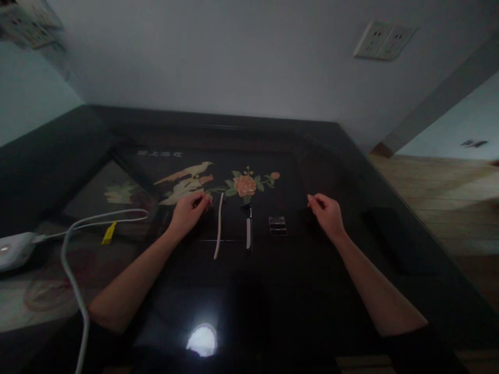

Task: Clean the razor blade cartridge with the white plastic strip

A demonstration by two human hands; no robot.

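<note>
Two bare hands rest on a dark glossy tabletop [319, 291] with a bird-and-flower inlay [218, 182] in the upper middle of the frame. Left hand [189, 212] sits left of centre, fingers [202, 200] curled and pressed together at the tips, pinching something small and dark next to the top end of a thin white stick [219, 226]; what is pinched is too small to tell. White stick lies lengthwise at frame centre, apart from the hand's knuckles but just beside the fingertips. Right of it lies a second slim piece with a dark tip and pale shaft [248, 231], then a small clear block [277, 225], all three in a row, none touching. Right hand [327, 213] is right of centre, fingers loosely curled with thumb and forefinger close, holding nothing visible, near the clear block but apart from it. Judgement: white stick looks light, thin and stiff, likely to slide on the slick glass, so a pinch near one end or mid-length from the sides suits it; may snap if bent. White cable [74, 259] with a yellow tag [109, 232] runs to a white device [13, 250] at the left edge. Wall sockets [384, 40] in the upper right. Glare spot [201, 340] at the bottom.
</note>
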